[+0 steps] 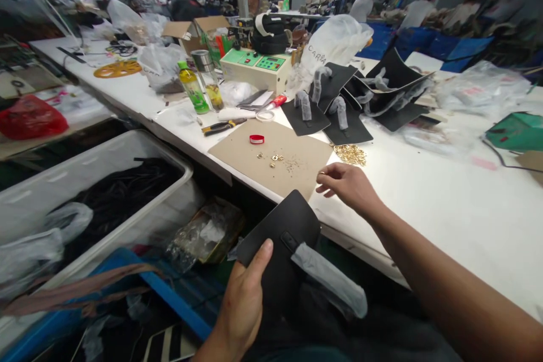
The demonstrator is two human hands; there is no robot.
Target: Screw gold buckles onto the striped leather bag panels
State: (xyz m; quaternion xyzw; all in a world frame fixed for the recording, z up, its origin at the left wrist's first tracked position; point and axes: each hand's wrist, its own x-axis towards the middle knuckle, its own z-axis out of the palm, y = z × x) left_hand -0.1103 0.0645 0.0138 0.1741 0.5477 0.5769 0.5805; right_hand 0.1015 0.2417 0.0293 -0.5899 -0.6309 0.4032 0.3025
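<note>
The right hand (350, 184) is pinching what looks like a tiny gold-coloured piece (321, 174) between narrowed fingertips; its shape is too small to make out. The left hand (246, 294) is gripping a black panel (282, 271), thumb pressing on its face, other fingers hiding beneath. The panel is looking smooth and matte, with rounded corners; a strap wrapped in whitish film (328, 280) is extending from a small black tab (289, 241) on it. The panel is tilting in front of the person, mostly this side of the white table's (445, 209) front edge; whether it is touching that edge, one cannot tell.

Beyond the right hand, a gold-coloured heap (350, 154) is lying beside a brown sheet (237, 150), with similar black panels (309, 119) spreading behind. The widest open tabletop is stretching rightward, reaching clear plastic bags (487, 90). Leftward, a white bin (186, 172) is crowding the space below the table.
</note>
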